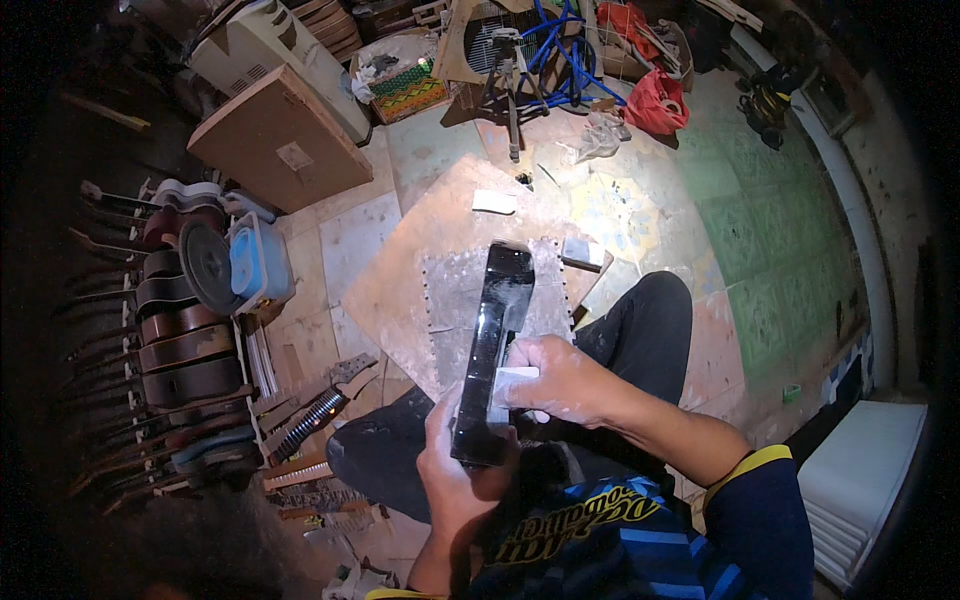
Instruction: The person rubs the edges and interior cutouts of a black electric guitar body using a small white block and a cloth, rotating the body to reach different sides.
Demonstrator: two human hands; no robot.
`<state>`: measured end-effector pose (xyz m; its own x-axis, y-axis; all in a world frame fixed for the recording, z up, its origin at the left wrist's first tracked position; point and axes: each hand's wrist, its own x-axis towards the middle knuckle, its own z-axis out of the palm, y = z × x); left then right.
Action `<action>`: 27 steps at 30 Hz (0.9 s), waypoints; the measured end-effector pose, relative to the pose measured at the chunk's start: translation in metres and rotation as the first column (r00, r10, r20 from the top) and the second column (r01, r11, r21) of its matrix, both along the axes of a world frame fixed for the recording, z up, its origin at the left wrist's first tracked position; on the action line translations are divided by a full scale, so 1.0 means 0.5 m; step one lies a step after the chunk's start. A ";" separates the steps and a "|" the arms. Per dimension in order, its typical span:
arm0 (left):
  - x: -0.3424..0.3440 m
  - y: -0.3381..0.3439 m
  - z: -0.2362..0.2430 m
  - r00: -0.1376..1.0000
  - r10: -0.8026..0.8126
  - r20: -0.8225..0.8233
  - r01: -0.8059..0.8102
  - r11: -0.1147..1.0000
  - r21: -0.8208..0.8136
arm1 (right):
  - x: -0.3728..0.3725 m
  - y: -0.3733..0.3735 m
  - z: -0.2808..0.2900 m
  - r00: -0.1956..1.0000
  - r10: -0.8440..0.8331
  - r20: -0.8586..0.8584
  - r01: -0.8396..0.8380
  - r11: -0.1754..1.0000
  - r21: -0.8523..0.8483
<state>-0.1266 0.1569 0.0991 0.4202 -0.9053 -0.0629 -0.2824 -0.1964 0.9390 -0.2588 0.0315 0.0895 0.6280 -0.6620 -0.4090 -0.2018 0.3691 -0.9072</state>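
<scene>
My left hand grips the lower end of a long glossy black wooden piece, dulled by pale dust in places, held raised over my lap. My right hand is closed on a small white block, pressed against the right side of the black piece near its lower half. A dusty grey mat with toothed edges lies beneath on a tan board. On the board are a white rectangular piece and a grey block.
Guitars stand racked along the left beside a translucent tub. A cardboard-like panel leans at upper left; blue tubing and a red bag lie at the back. A white plastic item stands at lower right.
</scene>
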 end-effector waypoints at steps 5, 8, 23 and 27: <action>-0.011 -0.004 0.009 0.999 0.012 -0.033 -0.010 0.999 0.052 | -0.006 0.012 -0.046 0.998 -0.012 0.062 0.030 0.950 -0.311; -0.014 0.007 0.000 1.000 0.004 -0.030 -0.004 1.000 0.015 | -0.018 -0.008 -0.017 0.991 0.128 -0.035 -0.129 0.991 -0.033; -0.002 -0.005 0.004 0.995 -0.049 0.090 0.049 0.999 0.001 | 0.013 0.033 -0.054 0.855 -0.511 0.087 0.491 0.746 -0.450; 0.000 -0.008 -0.008 1.000 -0.012 0.027 0.012 1.000 -0.012 | 0.004 0.040 -0.045 0.824 -0.554 0.120 0.538 0.699 -0.470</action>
<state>-0.1264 0.1527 0.0951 0.4109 -0.9108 -0.0408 -0.3102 -0.1818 0.9331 -0.2567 0.0517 0.0671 0.0888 -0.9956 0.0291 -0.1279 -0.0404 -0.9910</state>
